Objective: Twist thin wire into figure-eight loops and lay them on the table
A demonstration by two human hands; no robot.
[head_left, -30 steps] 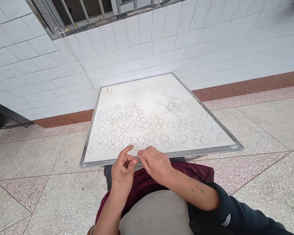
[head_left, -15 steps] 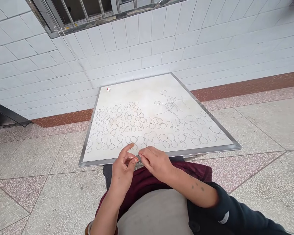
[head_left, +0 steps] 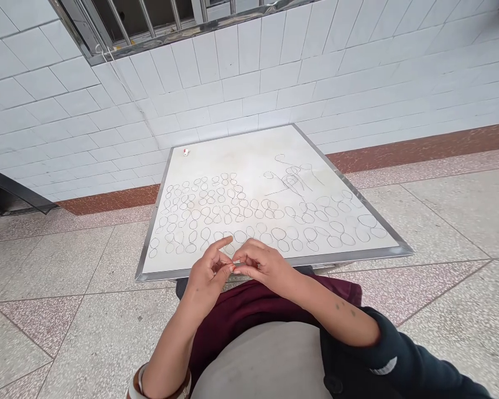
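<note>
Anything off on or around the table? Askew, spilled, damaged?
One oddity: a loose tangle of thin strands on the table, toward its far right, with stray ends, unlike the mostly ordered thin loops. A small red-and-white item sits alone at the far left corner. No spill or clear damage visible.

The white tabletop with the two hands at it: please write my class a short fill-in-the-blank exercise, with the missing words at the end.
The left hand and right hand meet at the tabletop's ____ edge, not its far one.
The tangle of thin strands lies closer to the tabletop's ____ edge than its left.
The small red-and-white item is near the far ____ corner.
The window has metal ____ across it.

Missing words: near; right; left; bars
</note>
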